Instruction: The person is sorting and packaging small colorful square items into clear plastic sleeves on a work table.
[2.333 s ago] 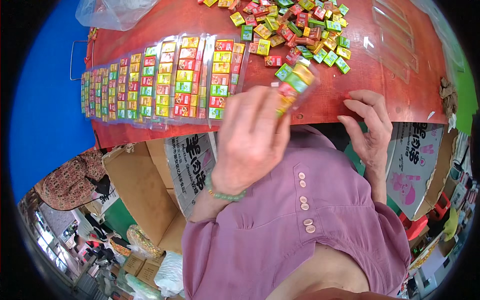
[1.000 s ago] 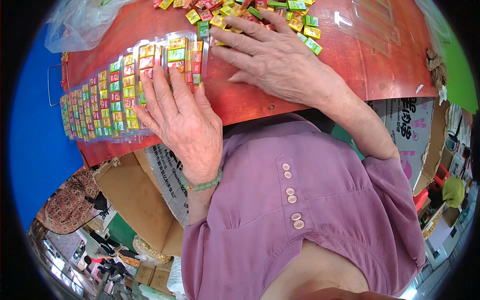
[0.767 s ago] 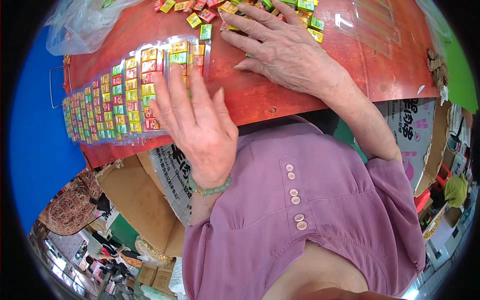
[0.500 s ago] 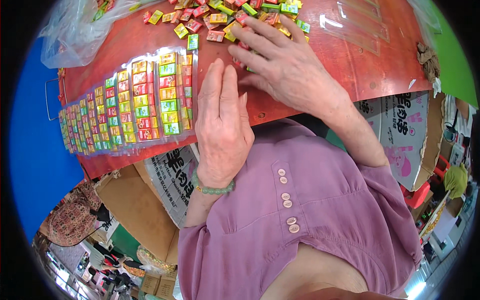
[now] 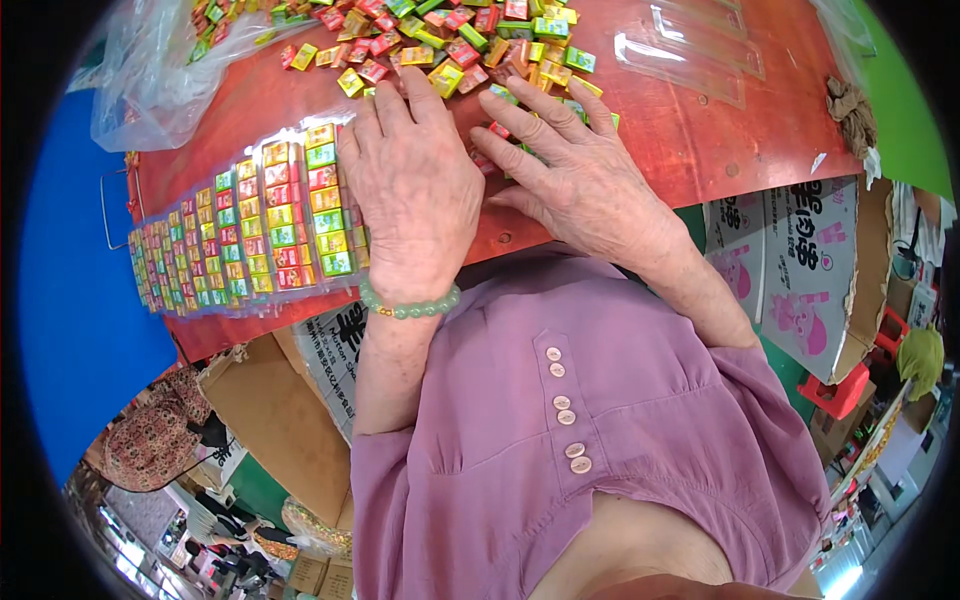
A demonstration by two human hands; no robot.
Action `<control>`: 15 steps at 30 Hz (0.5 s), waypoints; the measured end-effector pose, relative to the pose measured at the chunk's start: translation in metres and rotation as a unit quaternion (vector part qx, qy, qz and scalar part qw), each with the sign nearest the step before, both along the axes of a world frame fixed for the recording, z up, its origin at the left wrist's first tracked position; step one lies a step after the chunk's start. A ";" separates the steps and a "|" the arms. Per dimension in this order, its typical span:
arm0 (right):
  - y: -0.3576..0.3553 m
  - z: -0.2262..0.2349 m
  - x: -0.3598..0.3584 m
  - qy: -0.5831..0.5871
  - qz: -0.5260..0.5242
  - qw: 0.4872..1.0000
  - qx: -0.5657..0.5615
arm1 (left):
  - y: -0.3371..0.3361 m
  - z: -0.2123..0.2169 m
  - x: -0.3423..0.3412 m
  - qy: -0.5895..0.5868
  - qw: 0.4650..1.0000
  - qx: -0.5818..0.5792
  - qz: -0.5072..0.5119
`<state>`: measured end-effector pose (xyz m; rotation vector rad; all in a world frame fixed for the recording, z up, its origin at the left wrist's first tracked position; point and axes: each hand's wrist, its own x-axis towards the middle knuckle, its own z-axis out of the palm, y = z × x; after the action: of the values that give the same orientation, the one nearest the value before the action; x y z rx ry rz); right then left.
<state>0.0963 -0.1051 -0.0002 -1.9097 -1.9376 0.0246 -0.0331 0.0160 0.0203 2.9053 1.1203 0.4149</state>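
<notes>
Left hand (image 5: pixel 415 180): palm down, fingers pointing away from the wearer, tips at the near edge of the loose packets (image 5: pixel 463 50). From where I stand the palm is hidden; cannot tell whether it grips anything. Green bead bracelet (image 5: pixel 410 308) on that wrist.

Right hand (image 5: pixel 590 185): just beside it, fingers spread and loosely curved, a few packets under and between them. Cannot tell if any is grasped.

Loose packets: red, yellow, green, brown, heaped beyond both hands. Left of the left hand, filled trays (image 5: pixel 250 225) overlap in a long row, the nearest partly covered by that hand.

Farther out on the red table (image 5: pixel 760 130): plastic bag (image 5: pixel 150 85) far left, clear trays (image 5: pixel 690 50) right, crumpled brown cloth (image 5: pixel 850 118) at the right edge.

Below the table's edge, left: open cardboard box (image 5: pixel 285 410).
</notes>
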 end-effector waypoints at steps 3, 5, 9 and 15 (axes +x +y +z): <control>-0.007 0.000 0.003 0.023 -0.006 1.000 0.014 | 0.000 -0.002 0.003 0.007 0.999 -0.002 -0.032; -0.012 0.001 0.007 0.033 -0.012 0.999 0.026 | -0.001 -0.006 0.007 -0.033 0.998 -0.006 -0.061; -0.028 0.001 0.017 0.063 -0.055 0.994 0.068 | -0.006 -0.008 0.012 -0.167 0.975 -0.089 -0.119; -0.046 0.006 0.022 0.054 -0.142 0.985 0.080 | -0.013 -0.013 -0.003 -0.205 0.964 -0.082 -0.149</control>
<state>0.1182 -0.1511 0.0056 -2.0116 -1.5354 -0.1065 -0.0360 0.0026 0.0070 2.6095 0.6163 0.8171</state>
